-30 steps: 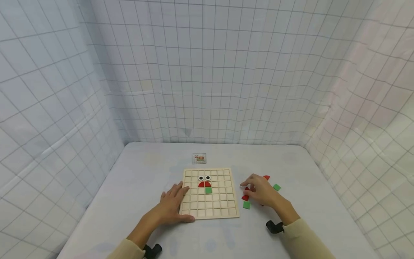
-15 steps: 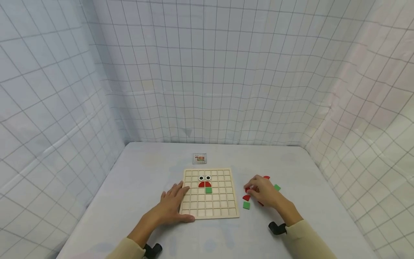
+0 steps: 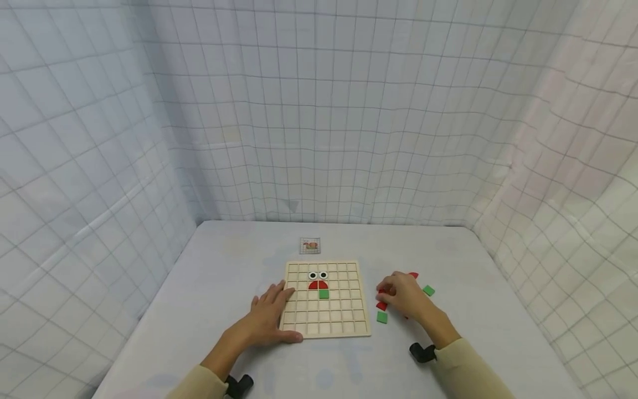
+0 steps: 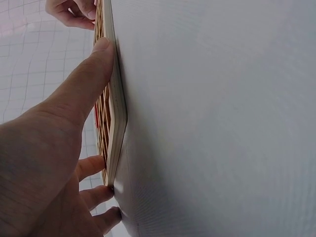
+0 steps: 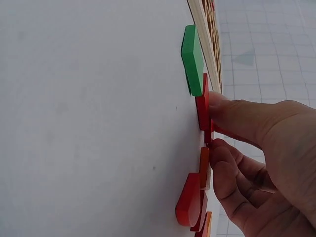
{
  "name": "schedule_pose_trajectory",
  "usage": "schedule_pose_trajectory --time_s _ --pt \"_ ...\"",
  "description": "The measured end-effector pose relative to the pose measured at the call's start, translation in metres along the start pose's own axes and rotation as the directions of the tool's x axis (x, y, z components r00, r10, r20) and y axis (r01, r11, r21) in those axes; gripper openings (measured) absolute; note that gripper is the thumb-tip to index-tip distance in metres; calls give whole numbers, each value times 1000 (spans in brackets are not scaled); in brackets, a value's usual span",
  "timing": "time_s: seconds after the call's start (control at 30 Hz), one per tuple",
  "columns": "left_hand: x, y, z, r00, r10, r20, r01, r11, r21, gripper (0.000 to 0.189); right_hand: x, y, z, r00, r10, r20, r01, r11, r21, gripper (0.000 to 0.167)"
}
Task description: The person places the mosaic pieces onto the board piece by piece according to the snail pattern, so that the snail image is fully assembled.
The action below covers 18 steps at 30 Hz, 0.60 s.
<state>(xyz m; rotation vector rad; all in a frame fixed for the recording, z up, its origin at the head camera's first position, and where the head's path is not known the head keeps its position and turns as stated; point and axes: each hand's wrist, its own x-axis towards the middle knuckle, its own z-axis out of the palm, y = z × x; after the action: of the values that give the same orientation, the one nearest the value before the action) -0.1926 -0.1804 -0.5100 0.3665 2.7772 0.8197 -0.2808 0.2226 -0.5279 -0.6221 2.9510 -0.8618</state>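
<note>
My left hand [image 3: 266, 321] steadies the wooden grid board [image 3: 344, 327], fingers spread along its left edge and thumb [image 4: 101, 49] at the front edge. Two eye tiles [image 3: 312, 275], two red quarter-round tiles [image 3: 313, 285] and a green square tile [image 3: 324, 293] sit in the board's cells. Right of the board, my right hand [image 3: 406, 296] is low over loose tiles, pinching a red tile [image 5: 208, 134] between thumb and fingertips; the fingers cover most of it. Another red tile [image 3: 381, 306] and a green square [image 5: 192, 59] lie just in front of it.
Behind the board lies a small picture card [image 3: 310, 245]. More loose tiles lie around the right hand, including a green square [image 3: 428, 290] and a red piece [image 3: 413, 275] beyond it. Grid-patterned curtains [image 3: 329, 138] enclose the white table [image 3: 224, 249].
The right hand's thumb and fingers have come together on a red tile beside the board. My left hand stays on the board, and the head view has shifted slightly.
</note>
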Motion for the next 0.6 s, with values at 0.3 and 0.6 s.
schedule_pose_trajectory --time_s 0.3,0.6 --pt "2 0 1 1000 -7 0 7 1000 0 123 4 -3 1 999 5 33 -7 999 45 10" --pt "1 -1 2 1000 -21 -2 21 1000 -11 125 2 -7 6 1000 28 -8 -28 998 48 14"
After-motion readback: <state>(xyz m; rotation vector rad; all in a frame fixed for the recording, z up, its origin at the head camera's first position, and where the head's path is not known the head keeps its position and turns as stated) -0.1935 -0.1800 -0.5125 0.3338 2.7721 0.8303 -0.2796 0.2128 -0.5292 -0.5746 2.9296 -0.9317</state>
